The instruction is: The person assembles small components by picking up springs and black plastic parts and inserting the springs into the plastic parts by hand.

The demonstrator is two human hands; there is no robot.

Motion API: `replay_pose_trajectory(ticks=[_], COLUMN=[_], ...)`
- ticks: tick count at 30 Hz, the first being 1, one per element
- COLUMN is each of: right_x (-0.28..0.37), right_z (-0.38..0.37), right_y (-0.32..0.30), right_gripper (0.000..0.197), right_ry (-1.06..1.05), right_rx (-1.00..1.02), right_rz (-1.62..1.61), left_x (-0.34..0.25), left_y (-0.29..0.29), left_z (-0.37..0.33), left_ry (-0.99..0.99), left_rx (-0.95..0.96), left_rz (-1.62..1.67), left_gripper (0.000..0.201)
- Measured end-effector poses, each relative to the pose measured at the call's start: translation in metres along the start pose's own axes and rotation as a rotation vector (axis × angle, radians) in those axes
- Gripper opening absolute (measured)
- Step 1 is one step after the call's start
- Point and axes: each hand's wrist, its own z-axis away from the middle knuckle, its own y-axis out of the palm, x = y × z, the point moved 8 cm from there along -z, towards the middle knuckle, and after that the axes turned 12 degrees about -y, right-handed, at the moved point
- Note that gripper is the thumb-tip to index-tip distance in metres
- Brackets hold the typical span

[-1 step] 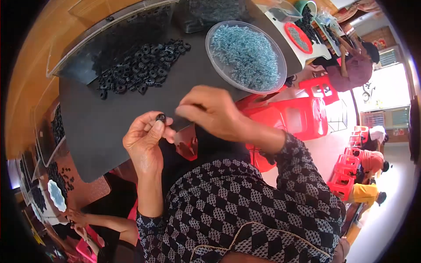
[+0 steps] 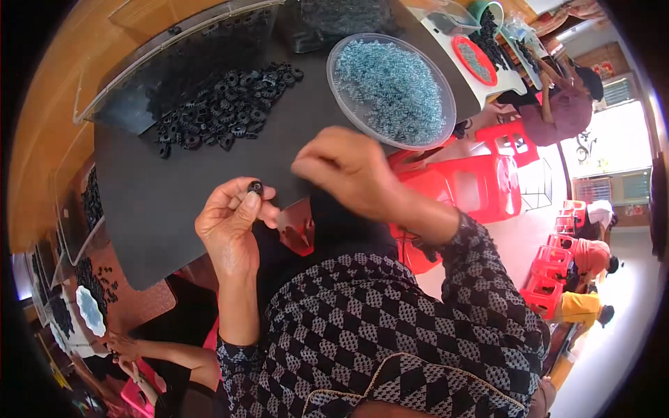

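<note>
Between the thumb and fingers of my left hand (image 2: 233,216) is a small black plastic part (image 2: 256,187), upright with a round opening facing up. My right hand (image 2: 345,167) hovers to its right, above the front edge of the dark table. Its fingers are curled and pinched together; anything in them is hidden and slightly blurred. Beyond my left hand, a heap of black plastic parts (image 2: 223,104) lies on the table (image 2: 139,202). A round clear tub (image 2: 334,83) to the right holds many small bluish clear pieces (image 2: 390,83).
Clear plastic bins (image 2: 146,115) line the table's far left side. Red plastic stools (image 2: 481,184) stand on the right. A person (image 2: 561,104) works at a white table with a red dish (image 2: 474,61). Another person's arms (image 2: 164,353) reach in at lower left.
My right hand has moved a little to the right, away from my left hand. The left hand keeps its hold on the black plastic part in the same place.
</note>
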Motion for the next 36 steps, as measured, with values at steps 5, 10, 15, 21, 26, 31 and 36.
replay_pose_trajectory(ticks=[5, 10, 15, 21, 26, 31, 36], right_x=[-0.026, -0.004, -0.020, -0.018, -0.008, -0.007, -0.003], right_z=[0.009, -0.012, -0.035, -0.046, -0.042, -0.043, -0.037], right_y=[-0.057, -0.010, 0.031, 0.062, 0.067, 0.066, 0.066], right_gripper=[0.009, 0.014, 0.012, 0.012, 0.007, 0.008, 0.008], right_ry=[0.186, -0.107, -0.235, -0.375, -0.405, -0.364, -0.370], right_rx=[-0.278, -0.041, -0.053, 0.097, 0.157, 0.211, 0.192], right_rz=[0.003, 0.176, 0.319, 0.603, 0.537, 0.494, 0.422], left_x=[0.001, 0.002, -0.003, -0.003, -0.005, -0.003, -0.006], left_y=[-0.004, 0.000, -0.007, -0.011, -0.013, -0.012, -0.011], left_z=[0.004, 0.003, 0.008, 0.008, 0.007, 0.006, 0.011], left_ry=[-0.037, -0.036, -0.013, 0.017, 0.007, 0.011, 0.012], left_rx=[-0.034, -0.026, -0.063, -0.050, -0.048, -0.035, -0.041], left_rz=[0.012, 0.010, -0.025, -0.032, -0.010, 0.011, 0.005], left_gripper=[0.013, 0.013, 0.014, 0.015, 0.015, 0.015, 0.015])
